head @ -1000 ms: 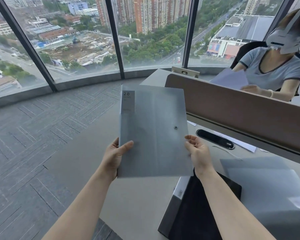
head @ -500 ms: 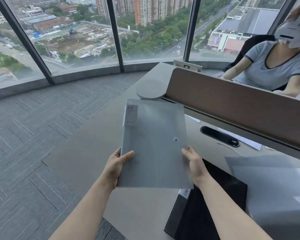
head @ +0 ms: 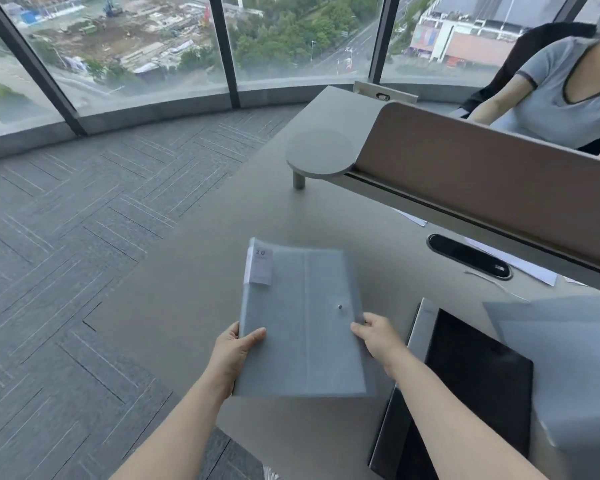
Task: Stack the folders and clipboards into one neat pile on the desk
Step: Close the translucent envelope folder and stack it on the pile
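Note:
A grey translucent folder (head: pixel 302 317) with a white "20" label and a snap button lies nearly flat, low over the grey desk (head: pixel 194 306). My left hand (head: pixel 234 351) grips its lower left edge, thumb on top. My right hand (head: pixel 378 336) pinches its right edge. To the right lies a black folder with a grey spine (head: pixel 475 386). Further right, another grey translucent folder (head: pixel 568 368) partly overlaps the black one's right side.
A brown divider panel (head: pixel 482 188) runs across the back of the desk, with a round shelf (head: pixel 321 152) at its left end. A black cable grommet (head: pixel 468 256) and white papers (head: pixel 513 261) lie below it. A person sits behind the panel. The desk's edge drops to carpet at left.
Both hands have lowered the grey folder from upright in front of me to nearly flat, close to the desk. The view has tilted downward.

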Motion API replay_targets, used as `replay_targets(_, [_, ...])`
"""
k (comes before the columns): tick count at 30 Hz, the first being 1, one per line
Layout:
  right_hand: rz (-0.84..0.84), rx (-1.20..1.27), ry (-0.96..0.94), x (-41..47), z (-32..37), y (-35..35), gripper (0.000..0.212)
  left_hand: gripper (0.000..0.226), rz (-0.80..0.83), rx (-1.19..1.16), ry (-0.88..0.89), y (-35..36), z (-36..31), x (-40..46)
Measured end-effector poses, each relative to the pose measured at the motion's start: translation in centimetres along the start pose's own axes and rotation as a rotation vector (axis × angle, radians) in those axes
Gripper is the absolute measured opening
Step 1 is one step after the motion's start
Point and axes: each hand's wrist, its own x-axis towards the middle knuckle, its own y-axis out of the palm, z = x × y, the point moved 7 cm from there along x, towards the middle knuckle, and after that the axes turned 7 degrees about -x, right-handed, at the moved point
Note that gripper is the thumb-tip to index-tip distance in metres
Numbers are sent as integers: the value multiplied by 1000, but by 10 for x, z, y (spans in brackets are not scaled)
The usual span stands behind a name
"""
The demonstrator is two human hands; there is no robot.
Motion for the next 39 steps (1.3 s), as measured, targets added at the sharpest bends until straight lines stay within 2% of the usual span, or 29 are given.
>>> replay_targets(5, [65,-156,84,13,-21,23,17,23,-100,89,-39,-23,21,9])
replay_targets(9, [80,-323,95,26,-40,30,4,17,-152,178,-41,-34,29,14])
replay_targets(13, [50,-473,130,17,-30,26,36,25,-242,459,12,-41,27,15])
replay_targets(15, [36,-556,161,13,-26,24,33,28,-282,591,41,-41,23,12])
replay_targets(20, [55,-797,166,13,-19,21,20,66,-375,880,109,-37,16,12])
replay_targets(23, [86,-924,209,11,-16,19,27,78,-421,1147,195,-24,6,11])
replay_targets(26, [144,-949,275,7,-13,18,26,76,-265,1352,318,6,2,18])
replay_targets(29, [152,-732,342,5,-9,20,15,74,22,1489,404,45,11,24])
replay_targets(31, [111,-576,378,7,-6,19,16,74,140,1535,426,65,17,27])
replay_targets(35, [40,-372,420,21,-4,20,20,71,198,1540,425,80,26,32])
replay_targets(39, [-34,-372,392,38,-2,22,21,71,203,1546,423,80,29,35])
